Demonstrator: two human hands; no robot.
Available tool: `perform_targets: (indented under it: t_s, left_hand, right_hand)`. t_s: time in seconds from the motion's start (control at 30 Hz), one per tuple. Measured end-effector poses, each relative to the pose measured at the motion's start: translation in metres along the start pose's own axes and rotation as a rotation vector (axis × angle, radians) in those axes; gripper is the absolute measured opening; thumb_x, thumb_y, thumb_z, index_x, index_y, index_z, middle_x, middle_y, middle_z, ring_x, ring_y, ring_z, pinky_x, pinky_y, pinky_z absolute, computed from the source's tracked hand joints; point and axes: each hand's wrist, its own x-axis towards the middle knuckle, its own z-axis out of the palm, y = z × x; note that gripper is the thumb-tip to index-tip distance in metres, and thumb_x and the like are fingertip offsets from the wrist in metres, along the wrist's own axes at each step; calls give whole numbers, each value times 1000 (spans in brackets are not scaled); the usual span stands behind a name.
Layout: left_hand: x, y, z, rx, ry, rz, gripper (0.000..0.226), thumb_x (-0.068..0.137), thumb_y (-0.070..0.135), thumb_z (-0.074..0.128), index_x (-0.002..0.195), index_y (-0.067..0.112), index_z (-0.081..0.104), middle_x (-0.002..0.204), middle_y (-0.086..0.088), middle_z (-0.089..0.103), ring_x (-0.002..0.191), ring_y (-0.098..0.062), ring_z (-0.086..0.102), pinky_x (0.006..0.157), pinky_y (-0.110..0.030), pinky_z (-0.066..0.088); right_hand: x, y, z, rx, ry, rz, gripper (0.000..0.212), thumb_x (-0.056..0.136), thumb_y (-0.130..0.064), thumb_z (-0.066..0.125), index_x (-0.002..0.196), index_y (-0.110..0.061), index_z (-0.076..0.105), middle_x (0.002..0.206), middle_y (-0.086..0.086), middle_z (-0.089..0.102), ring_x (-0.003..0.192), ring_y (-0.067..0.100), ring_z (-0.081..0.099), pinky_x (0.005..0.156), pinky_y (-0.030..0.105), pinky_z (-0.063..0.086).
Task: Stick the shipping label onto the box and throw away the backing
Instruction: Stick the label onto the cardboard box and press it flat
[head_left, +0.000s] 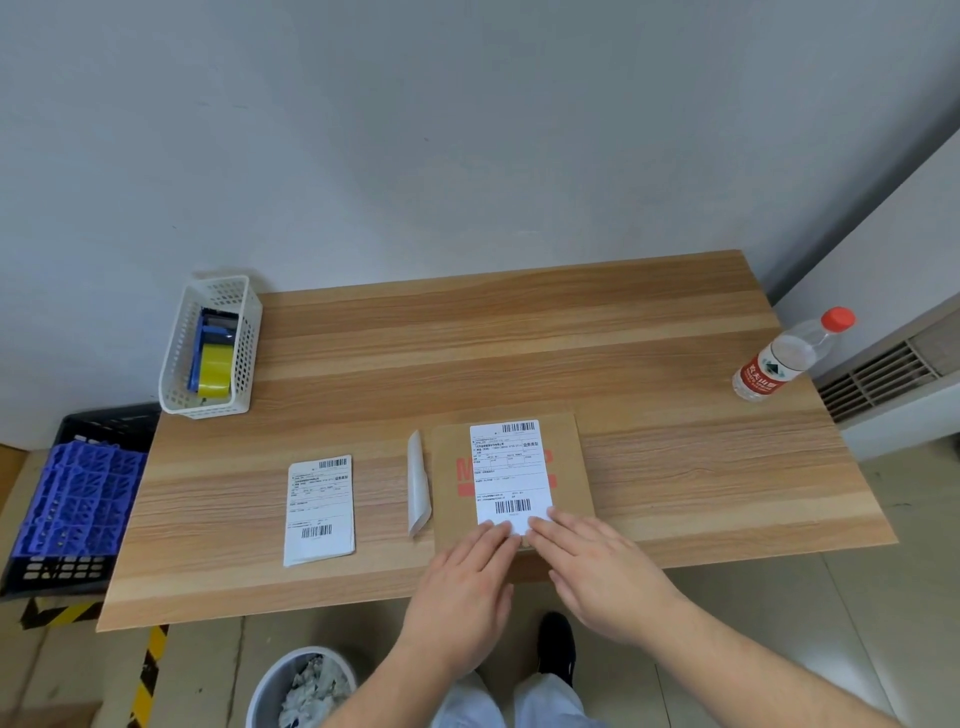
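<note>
A flat brown cardboard box (571, 457) with red print lies on the wooden table near its front edge. A white shipping label (510, 470) with barcodes lies on top of the box. My left hand (467, 577) and my right hand (602, 566) rest flat, fingers extended, with fingertips pressing the label's lower edge. A curled white backing strip (418, 488) lies on the table just left of the box. Neither hand holds anything.
A stack of spare labels (320, 509) lies left of the backing. A white basket (179, 364) with a tape dispenser (213, 358) sits at the table's far left. A water bottle (787, 356) stands far right. A bin (270, 686) with crumpled paper stands on the floor below the table; crates (78, 499) stand left.
</note>
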Motion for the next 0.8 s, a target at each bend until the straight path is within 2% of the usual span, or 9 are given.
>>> perform_targets:
  t_s: [0.27, 0.47, 0.67, 0.8]
  left_hand:
    - [-13, -17, -3, 44, 52, -69, 52, 88, 32, 62, 140, 31, 58, 147, 13, 58, 138, -12, 53, 101, -40, 52]
    - [-18, -27, -6, 62, 85, -117, 47, 88, 33, 55, 135, 32, 63, 141, 11, 64, 135, -15, 57, 100, -42, 53]
    - [-15, -30, -15, 41, 85, -118, 41, 87, 33, 57, 128, 34, 61, 138, 11, 61, 130, -16, 56, 97, -37, 51]
    - [-8, -33, -25, 27, 94, -163, 40, 90, 36, 56, 129, 32, 59, 137, 11, 58, 127, -15, 55, 95, -35, 50]
  right_hand:
    - [-15, 20, -5, -19, -10, 73, 50, 87, -32, 59, 136, -26, 63, 143, -11, 61, 134, 16, 55, 108, 37, 45]
    - [-13, 15, -10, -34, 1, 93, 46, 89, -33, 49, 130, -24, 68, 136, -10, 66, 129, 18, 59, 105, 38, 48]
    - [4, 5, -23, 3, 3, 101, 31, 90, -31, 55, 117, -24, 65, 119, -8, 66, 112, 18, 61, 95, 36, 52]
    - [21, -2, -27, -14, -7, 109, 28, 90, -31, 54, 116, -23, 63, 117, -6, 64, 108, 20, 61, 89, 35, 52]
